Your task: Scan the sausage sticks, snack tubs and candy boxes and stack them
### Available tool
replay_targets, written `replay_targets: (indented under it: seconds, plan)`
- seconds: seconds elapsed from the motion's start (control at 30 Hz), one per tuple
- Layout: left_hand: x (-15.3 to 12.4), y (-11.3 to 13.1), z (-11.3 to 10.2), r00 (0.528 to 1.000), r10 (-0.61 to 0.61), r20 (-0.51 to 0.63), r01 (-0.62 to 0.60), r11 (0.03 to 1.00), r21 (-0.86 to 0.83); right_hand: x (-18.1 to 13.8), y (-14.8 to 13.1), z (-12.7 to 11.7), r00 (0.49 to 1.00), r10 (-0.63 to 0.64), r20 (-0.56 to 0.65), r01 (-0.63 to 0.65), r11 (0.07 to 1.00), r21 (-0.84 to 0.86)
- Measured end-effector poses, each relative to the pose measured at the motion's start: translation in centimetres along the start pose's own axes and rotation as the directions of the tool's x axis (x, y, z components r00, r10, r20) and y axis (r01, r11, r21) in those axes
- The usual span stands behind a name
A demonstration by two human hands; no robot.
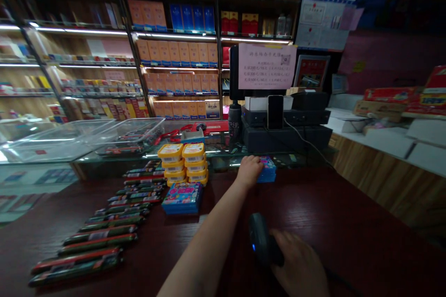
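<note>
My left hand [249,171] reaches far across the dark red counter. Its bent fingers grip the left side of a small stack of blue boxes [268,171] with pink print; the fingertips are partly hidden. Nearer to me, my right hand [298,262] is wrapped around the handle of a black barcode scanner [260,240], whose side glows with a small blue light. Left of my forearm lies another stack of flat blue boxes [182,197]. Behind that stack stand yellow tubs [183,163] piled in two columns.
Rows of dark, sausage-shaped packets [101,236] cover the counter's left side. Clear plastic bins [128,134] stand on the glass case behind. A phone [275,112] leans against black equipment [289,137], below a pink paper sign [266,66]. Shelves of boxes [177,53] line the back wall.
</note>
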State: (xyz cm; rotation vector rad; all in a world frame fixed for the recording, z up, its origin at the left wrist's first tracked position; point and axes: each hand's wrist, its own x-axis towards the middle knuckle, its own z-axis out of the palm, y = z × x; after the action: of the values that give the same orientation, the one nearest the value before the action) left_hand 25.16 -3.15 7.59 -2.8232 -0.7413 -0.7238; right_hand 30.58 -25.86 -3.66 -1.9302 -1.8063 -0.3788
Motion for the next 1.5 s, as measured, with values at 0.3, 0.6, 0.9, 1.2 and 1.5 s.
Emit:
replay_targets:
  seconds: [0.3,0.6,0.9,1.2,1.5]
  plan:
    - [-1.5,-1.6,3.0,0.857,-0.503,-0.11,0.407,0.793,-0.454,0.6,-1.5,-1.2,0.989,0.137,0.053,-0.14,0.989,0.041]
    - [-0.5,-0.4,3.1,0.833,-0.538,-0.125,0.434,0.778,-0.454,0.5,-1.3,-1.1,0.993,0.104,0.051,-0.106,0.994,0.028]
    - [-3.5,-0.8,0.0,0.879,-0.46,-0.124,0.384,0.837,-0.389,0.4,-0.8,-1.1,0.996,0.046,0.074,-0.049,0.998,0.041]
    - [-14.8,-0.8,-6.4,0.888,-0.429,-0.163,0.435,0.9,0.001,-0.1,-1.0,-1.3,0.995,0.079,0.066,-0.084,0.993,0.077]
    - [-20.3,-2.4,-4.9,0.664,-0.708,-0.24,0.745,0.599,0.295,-0.2,-1.1,-1.6,0.999,0.033,0.014,-0.033,0.999,0.001]
